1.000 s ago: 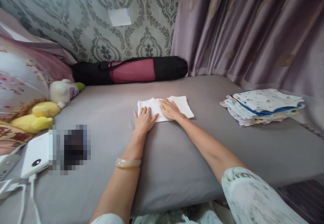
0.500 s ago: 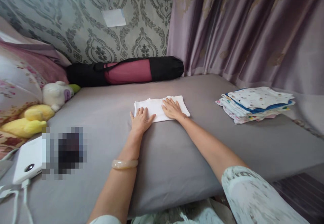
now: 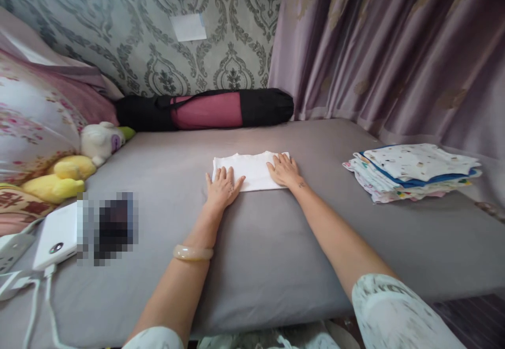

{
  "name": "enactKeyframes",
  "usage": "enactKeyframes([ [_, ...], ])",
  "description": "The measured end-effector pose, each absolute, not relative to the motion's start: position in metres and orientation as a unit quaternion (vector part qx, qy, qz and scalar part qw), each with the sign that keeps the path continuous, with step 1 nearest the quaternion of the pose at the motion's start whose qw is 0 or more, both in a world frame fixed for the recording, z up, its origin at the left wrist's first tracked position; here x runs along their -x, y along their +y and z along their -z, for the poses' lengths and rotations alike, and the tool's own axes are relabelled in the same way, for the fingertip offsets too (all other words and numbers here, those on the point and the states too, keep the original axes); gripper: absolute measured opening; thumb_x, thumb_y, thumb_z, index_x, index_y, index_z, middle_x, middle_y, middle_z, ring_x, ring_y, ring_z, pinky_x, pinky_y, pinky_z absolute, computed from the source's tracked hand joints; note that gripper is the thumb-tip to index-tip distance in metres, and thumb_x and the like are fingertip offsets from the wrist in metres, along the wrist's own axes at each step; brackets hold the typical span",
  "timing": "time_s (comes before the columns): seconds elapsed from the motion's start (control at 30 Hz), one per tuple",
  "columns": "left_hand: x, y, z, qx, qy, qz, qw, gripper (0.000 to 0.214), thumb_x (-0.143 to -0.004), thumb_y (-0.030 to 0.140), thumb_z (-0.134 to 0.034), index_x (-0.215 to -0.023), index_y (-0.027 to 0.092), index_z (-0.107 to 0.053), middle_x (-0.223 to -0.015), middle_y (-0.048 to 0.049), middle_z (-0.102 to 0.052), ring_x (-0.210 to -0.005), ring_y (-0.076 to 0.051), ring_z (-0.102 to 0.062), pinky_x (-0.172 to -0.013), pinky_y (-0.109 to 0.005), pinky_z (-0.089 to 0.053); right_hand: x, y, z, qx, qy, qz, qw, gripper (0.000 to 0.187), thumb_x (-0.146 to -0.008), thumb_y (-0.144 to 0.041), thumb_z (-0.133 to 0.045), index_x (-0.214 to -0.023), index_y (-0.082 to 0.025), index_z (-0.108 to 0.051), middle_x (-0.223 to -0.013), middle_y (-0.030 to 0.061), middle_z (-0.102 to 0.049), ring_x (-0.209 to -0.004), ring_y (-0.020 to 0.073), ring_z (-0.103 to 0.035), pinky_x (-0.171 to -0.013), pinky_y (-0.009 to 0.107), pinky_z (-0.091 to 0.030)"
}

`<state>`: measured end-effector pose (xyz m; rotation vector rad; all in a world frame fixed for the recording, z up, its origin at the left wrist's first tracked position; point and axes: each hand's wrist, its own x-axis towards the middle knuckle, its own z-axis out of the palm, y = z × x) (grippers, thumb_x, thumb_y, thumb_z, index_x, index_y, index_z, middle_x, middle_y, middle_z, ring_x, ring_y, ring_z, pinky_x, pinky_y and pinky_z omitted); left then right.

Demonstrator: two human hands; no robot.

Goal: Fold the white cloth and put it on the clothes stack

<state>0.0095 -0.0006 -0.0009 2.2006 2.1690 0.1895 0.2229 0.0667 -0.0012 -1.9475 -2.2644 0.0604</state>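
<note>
Nearest to the camera, at the left edge of the grey bed sheet (image 3: pixel 256 254), lies a white device (image 3: pixel 55 236) with cables, and the left forearm wears a pale bangle (image 3: pixel 192 252). Further on, the left hand (image 3: pixel 221 188) lies flat, palm down, with the fingers (image 3: pixel 224 174) spread and released; only the fingertips rest on the near left corner of the white folded cloth (image 3: pixel 252 170), the palm is on the sheet. The right hand (image 3: pixel 284 171) is also flat and open, holding nothing, and it presses on the right end of the cloth, so the cloth lies under and between both sets of fingers, in the middle of the bed. To the right, well apart, sits a stack of folded printed cloths (image 3: pixel 412 171). On the left are yellow and white plush toys (image 3: pixel 74 162). At the far end, against the patterned wall, lies a black and red rolled bag (image 3: pixel 205 109), beside the purple curtain (image 3: pixel 394 49).
</note>
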Motion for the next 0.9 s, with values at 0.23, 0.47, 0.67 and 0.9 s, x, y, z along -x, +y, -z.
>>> enactKeyframes([
  [0.23, -0.015, 0.014, -0.005, -0.711, 0.697, -0.065, -0.06, 0.059, -0.093, 0.058, -0.02, -0.138, 0.027, -0.044, -0.125, -0.0145, -0.057, -0.121, -0.033, -0.049, -0.109, -0.06, -0.015, -0.211, 0.069, -0.007, 0.669, -0.734, 0.017, 0.112, 0.054, -0.096, -0.052, -0.029, -0.139, -0.025, -0.047, -0.127, 0.0165, -0.055, -0.118, 0.0351, -0.045, -0.103, 0.059, -0.021],
  [0.47, -0.011, 0.04, -0.008, -0.701, 0.703, -0.061, -0.104, 0.054, -0.094, 0.054, -0.023, -0.114, 0.024, -0.063, -0.117, -0.0148, -0.058, -0.115, -0.031, -0.051, -0.105, -0.05, -0.025, -0.22, 0.072, 0.0, 0.661, -0.735, 0.011, 0.147, 0.047, -0.097, -0.047, -0.029, -0.136, -0.03, -0.05, -0.126, 0.0141, -0.054, -0.117, 0.0332, -0.044, -0.104, 0.061, -0.014],
  [0.67, 0.002, 0.072, -0.011, -0.701, 0.709, -0.057, -0.058, 0.042, -0.094, 0.039, -0.029, -0.108, 0.019, -0.063, -0.109, -0.016, -0.061, -0.109, -0.03, -0.054, -0.098, -0.047, -0.032, -0.24, 0.089, -0.002, 0.649, -0.743, 0.013, 0.165, 0.041, -0.097, -0.026, -0.03, -0.11, -0.015, -0.067, -0.118, 0.0156, -0.058, -0.114, 0.0298, -0.045, -0.105, 0.051, -0.019],
  [0.9, 0.019, 0.116, -0.02, -0.701, 0.711, 0.003, 0.059, 0.03, -0.087, 0.027, -0.04, -0.11, 0.018, -0.058, -0.12, -0.0147, -0.06, -0.116, -0.028, -0.053, -0.099, -0.045, -0.035, -0.257, 0.1, 0.004, 0.646, -0.747, -0.027, 0.155, 0.043, -0.091, -0.007, -0.028, -0.113, -0.017, -0.064, -0.118, 0.0137, -0.059, -0.11, 0.0246, -0.05, -0.1, 0.041, -0.027],
])
